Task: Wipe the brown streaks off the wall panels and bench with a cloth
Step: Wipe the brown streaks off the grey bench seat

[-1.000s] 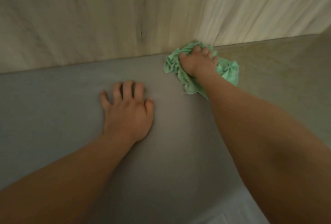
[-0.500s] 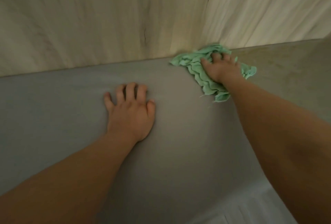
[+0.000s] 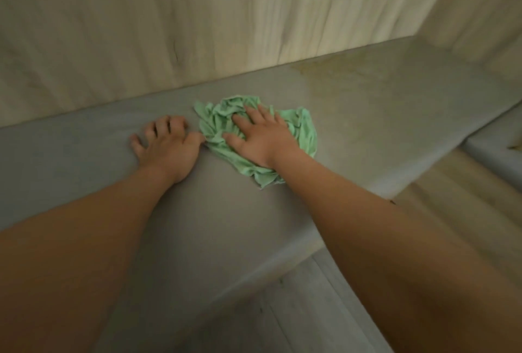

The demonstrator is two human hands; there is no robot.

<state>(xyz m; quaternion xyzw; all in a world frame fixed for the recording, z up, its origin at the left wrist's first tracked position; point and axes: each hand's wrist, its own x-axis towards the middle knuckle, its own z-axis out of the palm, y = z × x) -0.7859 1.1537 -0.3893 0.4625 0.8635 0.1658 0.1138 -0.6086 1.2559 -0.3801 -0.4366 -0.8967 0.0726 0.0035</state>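
Observation:
A crumpled green cloth lies on the grey bench, a little in front of the wood-grain wall panels. My right hand presses flat on the cloth with spread, fairly straight fingers. My left hand rests on the bench just left of the cloth, fingers slightly bent, its thumb close to the cloth's edge. A faint brownish smear shows on the bench toward the right corner.
The bench turns a corner at the right, where a second wall panel meets it. Pale wood floor shows below the bench's front edge. A lower grey ledge sits at the far right.
My right hand has slid the cloth from the wall corner back toward me and to the left, next to my left hand. The view has shifted right, showing more bench and floor.

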